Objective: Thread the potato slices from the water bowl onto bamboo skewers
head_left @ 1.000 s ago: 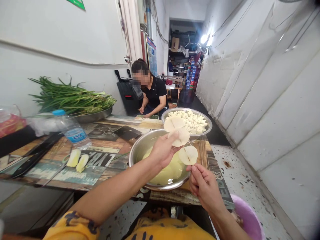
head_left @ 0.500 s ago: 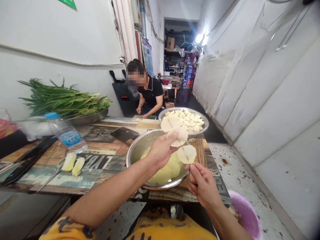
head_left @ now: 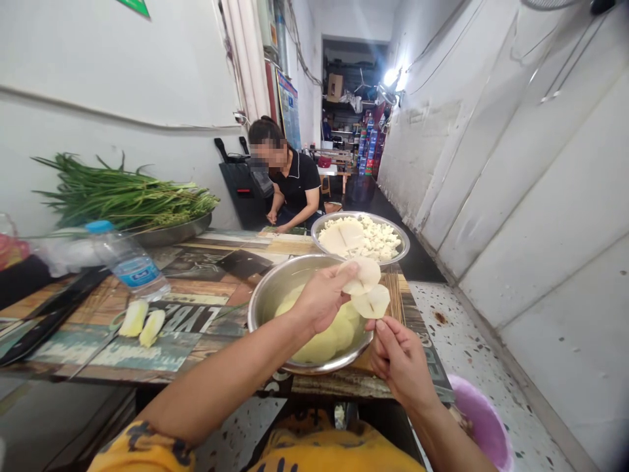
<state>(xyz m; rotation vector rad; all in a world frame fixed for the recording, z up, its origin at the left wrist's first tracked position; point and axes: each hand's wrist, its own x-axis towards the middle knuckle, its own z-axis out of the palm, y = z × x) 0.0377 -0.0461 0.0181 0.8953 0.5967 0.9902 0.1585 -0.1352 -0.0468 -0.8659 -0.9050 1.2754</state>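
Note:
Between my hands is a thin skewer threaded through pale round potato slices [head_left: 372, 302]. My left hand [head_left: 322, 298] pinches the middle slice, which overlaps the lowest one. Another slice [head_left: 341, 237] stands beyond it at the skewer's far end. Below the lowest slice, my right hand [head_left: 399, 357] grips the skewer's near end, with the fingers closed. Under my left hand is a metal bowl [head_left: 253, 318] holding more potato slices [head_left: 327, 337] in liquid. My left forearm crosses its near side.
Behind the bowl stands a metal basin [head_left: 405, 244] of cauliflower pieces. Bare skewers [head_left: 394, 298] lie to the right. Leftward are a water bottle [head_left: 135, 265], cut cabbage pieces [head_left: 142, 322], a knife [head_left: 46, 321] and greens [head_left: 122, 196]. A person [head_left: 297, 183] works opposite; a purple tub [head_left: 484, 419] sits below.
The middle slice has shifted right and down with my left fingers and now overlaps the lowest slice. The farthest slice has moved slightly right. My right hand has barely moved.

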